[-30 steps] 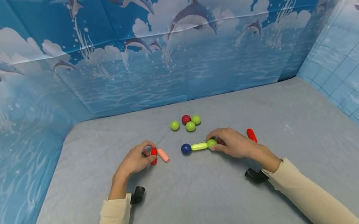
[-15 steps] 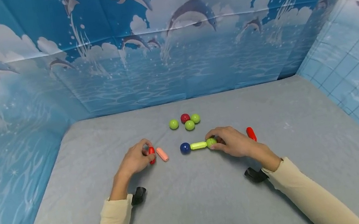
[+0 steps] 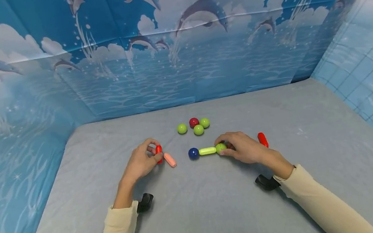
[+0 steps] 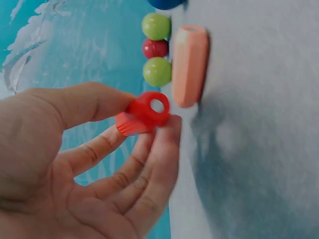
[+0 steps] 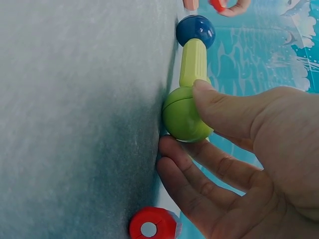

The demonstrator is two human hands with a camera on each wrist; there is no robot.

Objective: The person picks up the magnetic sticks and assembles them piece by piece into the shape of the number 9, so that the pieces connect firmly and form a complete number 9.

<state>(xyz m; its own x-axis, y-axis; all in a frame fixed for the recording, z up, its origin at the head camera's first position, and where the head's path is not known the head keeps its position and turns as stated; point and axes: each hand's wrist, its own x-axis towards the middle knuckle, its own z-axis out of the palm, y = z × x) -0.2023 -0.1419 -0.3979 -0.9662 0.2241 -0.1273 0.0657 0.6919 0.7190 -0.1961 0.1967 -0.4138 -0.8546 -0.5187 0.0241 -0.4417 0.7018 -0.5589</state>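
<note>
Between thumb and fingers my left hand [image 3: 141, 162] pinches a red magnetic rod [image 4: 149, 112], whose round pale end faces the left wrist camera. Just right of it, a salmon rod [image 3: 169, 160] lies on the grey surface. My right hand [image 3: 242, 147] holds a green ball [image 5: 185, 115] by its sides. That ball joins one end of a yellow-green rod [image 3: 207, 151], and a dark blue ball [image 3: 193, 153] is at the rod's other end. Behind the right hand a second red rod [image 3: 263, 139] lies on the surface, partly hidden by the wrist.
Farther back sit a dark red ball [image 3: 193, 122] and three green balls, one of them a green ball [image 3: 182, 128] standing a little apart. A dolphin-print curtain [image 3: 181, 77] rises along the back and sides of the grey table [image 3: 206, 209].
My left hand has raised the red rod slightly and moved it away from me, after shifting it a little left. The right hand and the joined pieces stay in place.
</note>
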